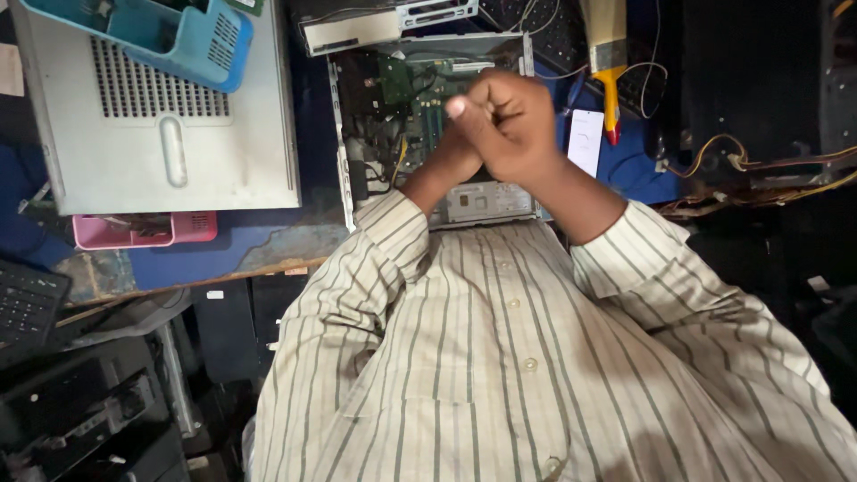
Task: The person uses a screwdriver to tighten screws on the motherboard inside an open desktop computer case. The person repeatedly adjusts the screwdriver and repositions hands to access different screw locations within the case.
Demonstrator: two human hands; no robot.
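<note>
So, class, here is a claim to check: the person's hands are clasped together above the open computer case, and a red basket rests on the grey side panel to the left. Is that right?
Not quite. The head view shows the hands clasped together above the open computer case, but the basket resting on the grey side panel to the left is blue, not red.

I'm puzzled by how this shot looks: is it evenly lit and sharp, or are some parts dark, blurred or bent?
Head view: light is uneven, bright on the grey computer cover and striped shirt, near black at the right edge and lower left. The clasped hands are sharp over the open computer case. The wide lens bends the table edge. No strong glare.
</note>
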